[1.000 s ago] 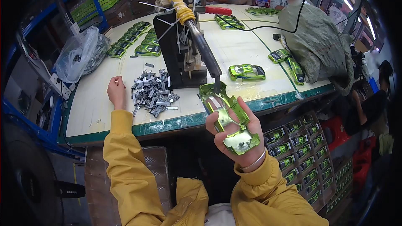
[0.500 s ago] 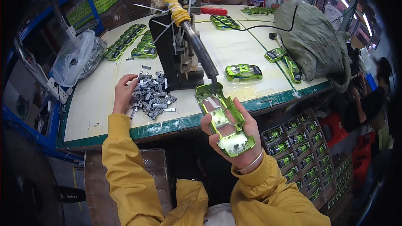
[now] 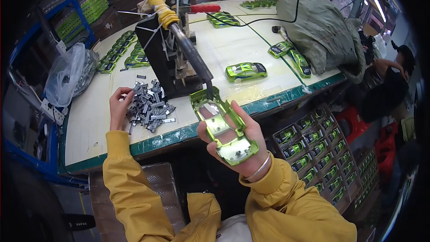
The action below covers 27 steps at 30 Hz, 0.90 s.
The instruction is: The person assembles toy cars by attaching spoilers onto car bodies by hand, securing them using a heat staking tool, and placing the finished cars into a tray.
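Observation:
My right hand (image 3: 253, 145) grips a shiny green toy car body shell (image 3: 237, 150), its hollow inside facing up. The shell's far end is right at the lower tip of the dark metal bar (image 3: 197, 62) of a bench press; whether they touch I cannot tell. My left hand (image 3: 119, 107) is at the left edge of a pile of small grey plastic parts (image 3: 150, 107), fingertips drawn together. What sits between those fingertips, if anything, is hidden. A finished-looking green car body (image 3: 246, 71) rests on the table beyond the right hand.
The press stand (image 3: 154, 58) rises mid-table, with a yellow-wrapped handle (image 3: 161, 6). Rows of green car bodies (image 3: 117, 51) and a clear plastic bag (image 3: 71, 74) lie left. A grey-green sack (image 3: 322, 31) stands right. A compartment tray of car bodies (image 3: 313, 152) sits below the table edge. Co-workers sit opposite.
The whole view has shifted, so the table and press appear further left. My left fingers have drawn closer together at the pile. The right hand still holds the shell at the bar.

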Available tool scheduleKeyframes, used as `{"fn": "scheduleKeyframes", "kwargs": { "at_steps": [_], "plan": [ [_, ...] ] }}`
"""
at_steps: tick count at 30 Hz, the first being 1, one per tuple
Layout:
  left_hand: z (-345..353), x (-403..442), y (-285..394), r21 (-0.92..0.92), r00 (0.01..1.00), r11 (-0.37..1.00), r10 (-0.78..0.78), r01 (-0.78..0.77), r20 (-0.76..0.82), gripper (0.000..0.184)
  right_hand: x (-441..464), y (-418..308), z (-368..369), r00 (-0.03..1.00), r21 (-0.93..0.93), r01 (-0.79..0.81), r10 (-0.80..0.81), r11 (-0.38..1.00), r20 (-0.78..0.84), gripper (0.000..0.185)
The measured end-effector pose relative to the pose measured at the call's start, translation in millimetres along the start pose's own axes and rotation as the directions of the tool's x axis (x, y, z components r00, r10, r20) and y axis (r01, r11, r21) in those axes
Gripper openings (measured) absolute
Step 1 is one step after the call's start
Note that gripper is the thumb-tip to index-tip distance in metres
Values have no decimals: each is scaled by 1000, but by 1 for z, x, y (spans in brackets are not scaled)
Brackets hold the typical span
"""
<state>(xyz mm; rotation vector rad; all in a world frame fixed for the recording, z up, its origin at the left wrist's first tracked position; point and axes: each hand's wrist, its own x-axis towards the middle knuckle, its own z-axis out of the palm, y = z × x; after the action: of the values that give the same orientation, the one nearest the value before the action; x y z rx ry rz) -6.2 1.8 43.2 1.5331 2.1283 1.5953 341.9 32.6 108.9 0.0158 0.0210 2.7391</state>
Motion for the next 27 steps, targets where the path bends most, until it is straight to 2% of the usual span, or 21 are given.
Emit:
{"fn": "scheduleKeyframes", "kwargs": {
  "at_steps": [1,7,8,10,11,13,14,15,16,17,18,19,20,21,22,23,24,26,27],
  "plan": [
    [0,0,-1,-61,994,993,-105,105,1,7,1,-1,-2,1000,6,13,-13,1000,-2,39],
    [-4,1,-23,-45,1000,998,-31,32,1,7,-3,-4,-32,995,-45,11,-15,999,-96,38],
    [-4,-4,-15,-139,992,982,-118,124,46,7,-10,-6,-41,992,-48,27,-33,998,-125,37],
    [-8,-1,-29,-126,992,990,-56,70,111,7,-33,-14,-55,977,-156,112,-138,981,-164,36],
    [-6,-1,-34,-167,995,983,-63,76,83,10,-50,-23,-62,967,-196,141,-177,970,-183,36],
    [-9,8,-59,-198,990,970,-132,140,54,22,-98,-38,-66,864,-419,336,-453,844,-219,39],
    [-8,8,-57,-110,996,991,-76,79,35,28,-122,-49,-75,782,-522,400,-578,753,-235,47],
    [-7,7,-53,-151,997,986,-70,75,42,31,-148,-60,-81,660,-601,453,-701,658,-271,55],
    [-11,11,-62,-146,992,984,-94,105,82,31,-180,-72,-89,590,-671,464,-767,578,-253,68],
    [-16,15,-58,-81,987,988,-125,134,102,30,-213,-86,-97,460,-742,452,-842,495,-282,70],
    [-17,17,-61,-40,996,997,-65,67,65,29,-247,-98,-107,291,-820,413,-911,395,-293,71],
    [-15,17,-58,-29,997,997,-74,75,15,29,-286,-112,-120,163,-885,352,-951,304,-262,71],
    [-16,17,-52,22,999,999,-45,45,6,30,-322,-122,-130,-30,-934,270,-968,232,-249,69],
    [-18,15,-47,76,1000,997,-18,18,-6,30,-366,-136,-155,-155,-953,216,-957,210,-246,63],
    [-23,20,-59,74,1000,997,-15,15,5,30,-415,-153,-184,-306,-980,22,-932,197,-195,58],
    [-34,33,-79,86,1000,996,-2,0,26,30,-463,-168,-210,-367,-914,-397,-928,89,69,60],
    [-42,44,-93,102,999,995,6,-11,43,30,-511,-183,-235,-402,-655,-749,-855,102,327,61],
    [-59,53,-96,144,998,989,-35,27,54,28,-569,-199,-254,-531,-493,-794,-800,356,279,70],
    [-65,58,-100,173,995,983,-70,57,69,27,-580,-204,-242,-643,-420,-721,-758,552,108,71]
  ]
}}
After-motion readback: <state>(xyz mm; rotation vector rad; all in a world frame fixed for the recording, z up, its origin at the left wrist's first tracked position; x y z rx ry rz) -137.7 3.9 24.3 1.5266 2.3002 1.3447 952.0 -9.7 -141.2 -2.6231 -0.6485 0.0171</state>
